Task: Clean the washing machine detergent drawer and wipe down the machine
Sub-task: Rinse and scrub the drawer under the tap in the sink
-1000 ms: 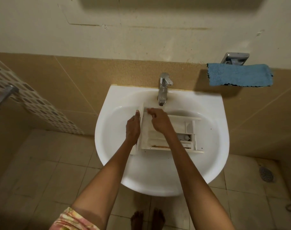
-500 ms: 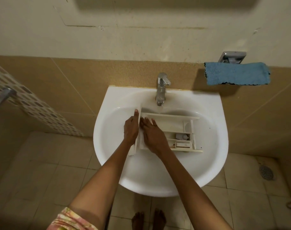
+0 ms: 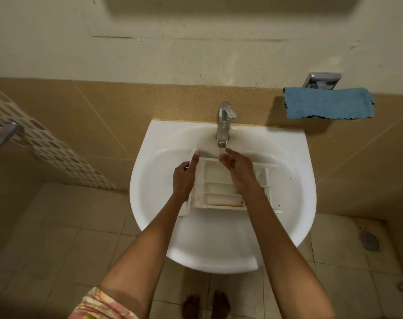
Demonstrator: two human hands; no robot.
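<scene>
- The white detergent drawer [image 3: 221, 189] lies inside the white sink [image 3: 294, 203], about in the middle of the basin, with its compartments facing up and its front panel on the left side.
- The left hand [image 3: 184, 179] is at 9 o'clock of the drawer and grasps the front panel; the thumb points up along the panel edge toward 12 o'clock.
- The right hand [image 3: 238, 168] is over the far part of the drawer, at 12 o'clock of it, just under the spout of the tap [image 3: 224, 124]. The fingers are loosely curved and hold nothing; the palm is turned to the left.
- A thin stream of water [image 3: 221, 154] falls from the tap onto the fingertips of the right hand.
- A brownish line of dirt shows on the near edge of the drawer, at 6 o'clock.
- A blue cloth [image 3: 329, 103] hangs on a metal holder [image 3: 322, 80] on the wall, at 2 o'clock from the sink, well apart from both hands.
</scene>
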